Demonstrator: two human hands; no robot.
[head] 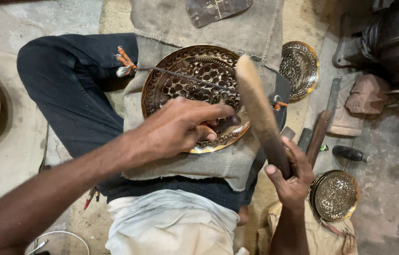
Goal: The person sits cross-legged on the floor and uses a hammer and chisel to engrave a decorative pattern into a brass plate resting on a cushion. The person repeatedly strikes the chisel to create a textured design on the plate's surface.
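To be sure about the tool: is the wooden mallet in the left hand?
No, the right hand holds the wooden mallet; the left hand rests on the engraved brass plate.

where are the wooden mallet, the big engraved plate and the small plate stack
wooden mallet (258, 106), head view, mid shaft
big engraved plate (185, 71), head view, upper patterned face
small plate stack (335, 196), head view, top plate's centre

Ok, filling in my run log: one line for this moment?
left hand: presses small tool on engraved brass plate | right hand: grips raised wooden mallet | plate on burlap over lap
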